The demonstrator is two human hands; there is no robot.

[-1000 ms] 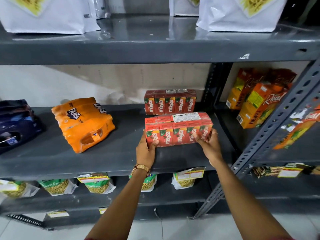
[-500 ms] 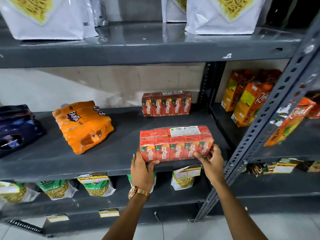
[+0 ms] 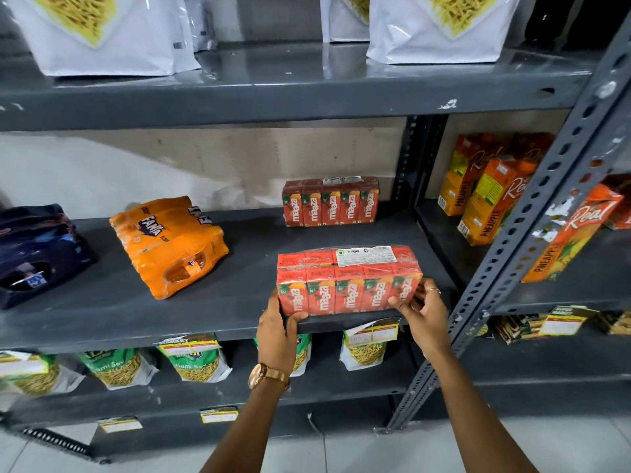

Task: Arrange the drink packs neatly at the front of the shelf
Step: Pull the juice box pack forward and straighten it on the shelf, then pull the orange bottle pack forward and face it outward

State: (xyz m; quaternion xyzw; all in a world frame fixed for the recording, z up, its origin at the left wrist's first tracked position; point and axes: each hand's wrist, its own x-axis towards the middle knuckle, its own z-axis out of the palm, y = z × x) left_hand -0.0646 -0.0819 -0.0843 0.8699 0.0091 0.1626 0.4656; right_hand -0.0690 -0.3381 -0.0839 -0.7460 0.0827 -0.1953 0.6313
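Spanning the whole view: grey steel shelf (image 3: 136, 312), middle deck carrying the drink packs. White snack bags (image 3: 102, 32) on the deck above, small green snack pouches (image 3: 191, 360) on the deck below, pineapple juice cartons (image 3: 491, 203) in the bay to the right behind a slotted upright (image 3: 532, 233).

Dark blue shrink-wrapped pack (image 3: 37, 250) sits at far left of the middle deck, partly cut off. Orange Fanta pack (image 3: 170, 244) next to it, lying skewed, roughly mid-depth.

Rear Maaza pack (image 3: 330, 203) stands upright at the back of the deck, near the wall. Front Maaza pack (image 3: 348, 281), five red cartons in clear wrap, stands at the front lip, face forward, about parallel to the edge.

Left hand (image 3: 278, 332), grip clamped on the front pack's lower left corner, thumb on the face, palm over the shelf lip. Watch (image 3: 268, 373) on that wrist. Right hand (image 3: 426, 308), grip closed on the pack's right end, fingertips (image 3: 397, 302) on the front face; ring (image 3: 434, 290) on one finger.
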